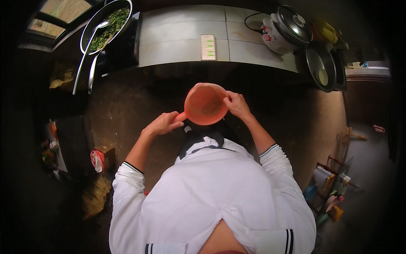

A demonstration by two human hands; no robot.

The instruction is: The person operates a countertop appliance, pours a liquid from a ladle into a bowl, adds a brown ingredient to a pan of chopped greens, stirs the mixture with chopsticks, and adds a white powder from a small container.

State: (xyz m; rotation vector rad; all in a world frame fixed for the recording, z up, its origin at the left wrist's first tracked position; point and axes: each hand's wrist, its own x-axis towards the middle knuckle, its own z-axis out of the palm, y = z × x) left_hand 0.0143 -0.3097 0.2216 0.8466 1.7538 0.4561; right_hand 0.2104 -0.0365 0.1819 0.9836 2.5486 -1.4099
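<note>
An orange plastic water dipper (206, 104) is held in front of my body, over the dark floor, with its open bowl showing. The inside of the bowl looks bare apart from a brownish patch low on the right. My left hand (163, 123) is wrapped round its short handle, on the left. On the opposite side, my right hand (237, 104) pinches the bowl's rim between thumb and fingers. The dipper is apart from the counter beyond it.
Ahead runs a tiled counter (182, 29) bearing a phone (208, 47). A pan of chopped greens (111, 29) with utensils stands far left. Far right are a rice cooker (287, 30) and a dark basin (320, 65). A cardboard box (105, 156) lies at left.
</note>
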